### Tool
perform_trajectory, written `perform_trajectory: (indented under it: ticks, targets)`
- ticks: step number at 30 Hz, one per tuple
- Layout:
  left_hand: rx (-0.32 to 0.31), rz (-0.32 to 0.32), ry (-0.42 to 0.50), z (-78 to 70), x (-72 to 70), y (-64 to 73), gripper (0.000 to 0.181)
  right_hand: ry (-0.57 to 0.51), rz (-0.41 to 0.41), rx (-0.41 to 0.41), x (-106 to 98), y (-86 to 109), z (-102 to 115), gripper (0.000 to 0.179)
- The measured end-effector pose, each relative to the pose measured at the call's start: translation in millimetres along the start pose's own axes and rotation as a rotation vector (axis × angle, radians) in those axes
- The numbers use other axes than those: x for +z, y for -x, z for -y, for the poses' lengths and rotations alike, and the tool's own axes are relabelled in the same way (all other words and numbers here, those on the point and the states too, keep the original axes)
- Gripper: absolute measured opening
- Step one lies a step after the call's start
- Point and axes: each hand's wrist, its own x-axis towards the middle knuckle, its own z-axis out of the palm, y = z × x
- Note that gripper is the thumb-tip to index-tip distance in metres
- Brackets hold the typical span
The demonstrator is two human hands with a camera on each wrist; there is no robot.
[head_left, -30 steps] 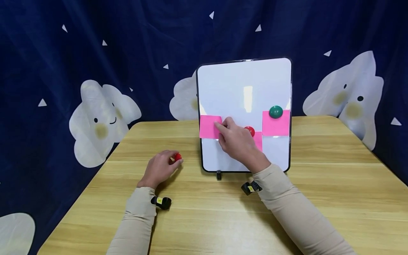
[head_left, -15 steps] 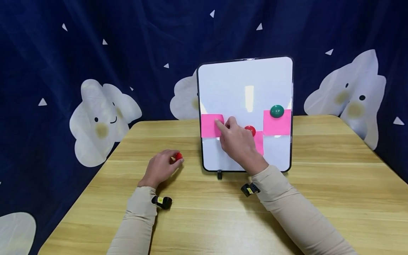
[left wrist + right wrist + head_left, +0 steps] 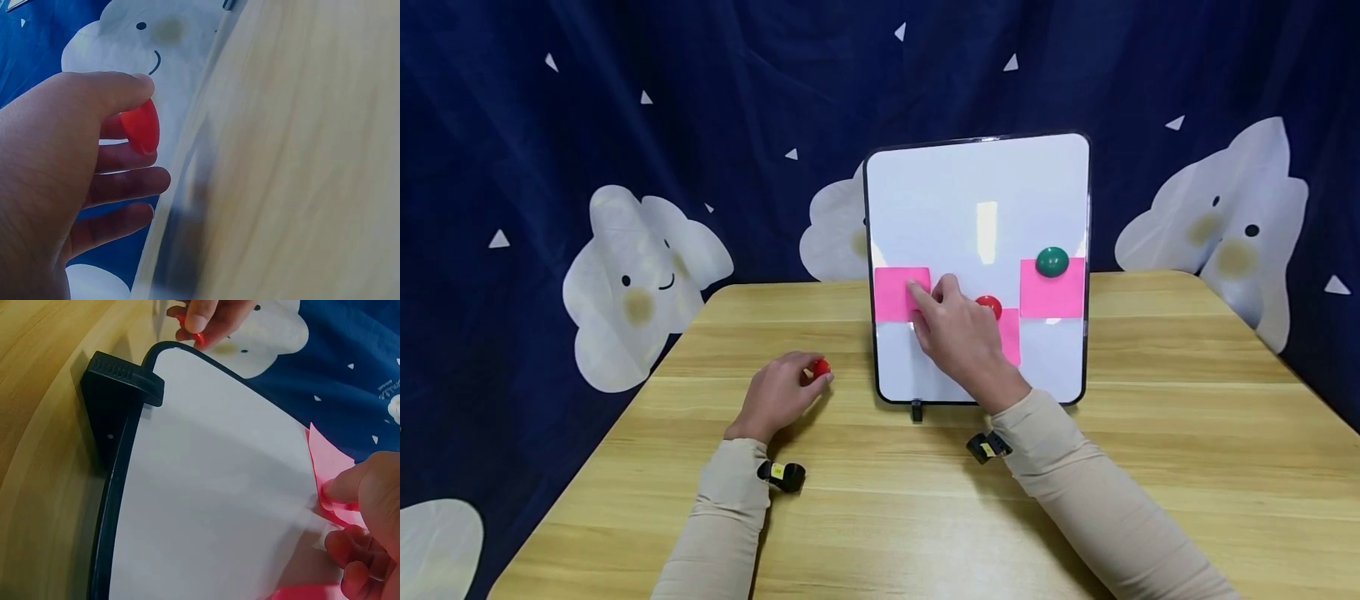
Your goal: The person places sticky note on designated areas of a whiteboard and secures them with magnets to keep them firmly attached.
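My left hand (image 3: pixel 777 397) pinches a red round magnet (image 3: pixel 142 128) between thumb and fingers, just above the table. A whiteboard (image 3: pixel 943 208) stands upright on the tabletop. At its left side my right hand (image 3: pixel 958 329) presses a pink sticky note (image 3: pixel 892 294) with an extended finger, the other fingers bent. In the right wrist view, the note (image 3: pixel 328 453) stands partly away from the board. A red magnet (image 3: pixel 989 307) sits at the top of a second pink note (image 3: pixel 1011 337), partly hidden by the right hand. A green magnet (image 3: pixel 1052 262) overlaps the top of a third note (image 3: pixel 1052 297).
The board rests in a black foot (image 3: pixel 122 384) on a wooden table (image 3: pixel 865 517). Behind the table hangs a dark blue curtain (image 3: pixel 760 75) printed with white clouds and triangles. Both sleeves carry small black wrist devices.
The left note's right edge has spread slightly to the right, and its curled upper corner now looks flatter. Both hands have stayed nearly in place, with the magnet still in the left.
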Motion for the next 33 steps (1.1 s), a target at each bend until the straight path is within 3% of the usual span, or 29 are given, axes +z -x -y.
perform_trajectory:
  ticks: [7, 20, 33]
  targets:
    - [0.011, -0.004, 0.014, -3.5, 0.3, -5.5, 0.042, 0.010, -0.004, 0.008, -1.7, 0.2, -2.8, 0.052]
    - [0.068, -0.077, 0.029, -14.7, -4.5, -16.2, 0.038, 0.015, 0.008, 0.032, -2.4, -0.7, -2.1, 0.054]
    - [0.162, -0.216, -0.006, -43.2, -9.5, -24.5, 0.033, -0.019, 0.011, 0.035, 1.4, 1.6, 0.5, 0.052]
